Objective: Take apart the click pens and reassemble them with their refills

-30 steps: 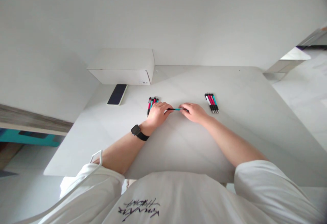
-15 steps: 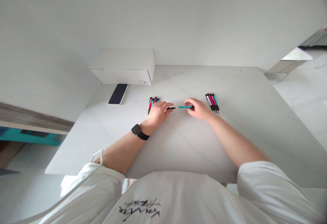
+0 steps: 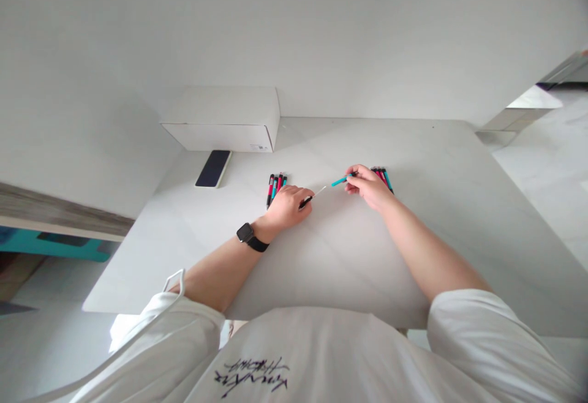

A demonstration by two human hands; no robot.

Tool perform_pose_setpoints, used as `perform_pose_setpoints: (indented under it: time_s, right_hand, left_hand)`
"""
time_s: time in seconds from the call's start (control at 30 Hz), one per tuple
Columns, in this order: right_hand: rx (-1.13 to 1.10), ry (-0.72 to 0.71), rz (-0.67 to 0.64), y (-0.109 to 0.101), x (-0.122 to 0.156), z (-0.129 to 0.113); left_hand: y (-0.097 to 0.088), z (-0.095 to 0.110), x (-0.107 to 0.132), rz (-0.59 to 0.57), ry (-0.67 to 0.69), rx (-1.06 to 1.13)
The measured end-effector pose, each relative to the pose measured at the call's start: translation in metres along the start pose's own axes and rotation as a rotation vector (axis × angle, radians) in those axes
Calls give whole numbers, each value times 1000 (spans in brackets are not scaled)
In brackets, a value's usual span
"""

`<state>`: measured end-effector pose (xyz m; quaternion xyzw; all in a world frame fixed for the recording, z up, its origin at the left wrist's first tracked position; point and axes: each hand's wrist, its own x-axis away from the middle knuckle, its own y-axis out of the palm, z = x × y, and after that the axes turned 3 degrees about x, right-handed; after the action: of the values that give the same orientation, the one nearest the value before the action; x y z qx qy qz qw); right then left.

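In the head view a pen is in two parts above the table. My left hand [image 3: 290,207] is closed on the black front part of the pen [image 3: 305,203], from which a thin pale refill [image 3: 320,190] sticks out to the upper right. My right hand [image 3: 370,187] pinches the turquoise pen barrel [image 3: 340,180], whose free end points at the refill across a small gap. Just behind my left hand lies a group of red and turquoise pens [image 3: 276,185], partly hidden by it. Another row of pens [image 3: 384,176] lies beyond my right hand, partly covered.
A white box [image 3: 220,136] stands against the wall at the back left of the white table [image 3: 331,268]. In front of it lies a phone [image 3: 214,169]. A black watch [image 3: 250,236] is on my left wrist, and a white cable [image 3: 138,335] runs along my left sleeve.
My right hand has moved right and away from me with the turquoise barrel, and the refill now shows free of it. The front part in my left hand has tilted upward to the right.
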<state>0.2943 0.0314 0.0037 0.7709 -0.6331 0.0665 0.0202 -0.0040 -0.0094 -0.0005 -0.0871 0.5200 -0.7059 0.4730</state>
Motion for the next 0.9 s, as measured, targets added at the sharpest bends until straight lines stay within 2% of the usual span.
perform_pose_setpoints:
  time_s: [0.13, 0.3, 0.47, 0.67, 0.9]
  right_hand:
    - [16, 115, 73, -3, -5, 7]
    - [281, 136, 143, 2, -6, 13]
    - [563, 40, 183, 6, -2, 14]
    - [901, -237, 215, 10, 5, 7]
    - [924, -280, 181, 12, 10, -4]
  left_hand:
    - [0, -3, 0, 54, -44, 46]
    - [1, -3, 1, 71, -68, 57]
    - [1, -2, 0, 54, -61, 49]
    - [1, -1, 0, 40, -48, 31]
    - [1, -2, 0, 34, -52, 33]
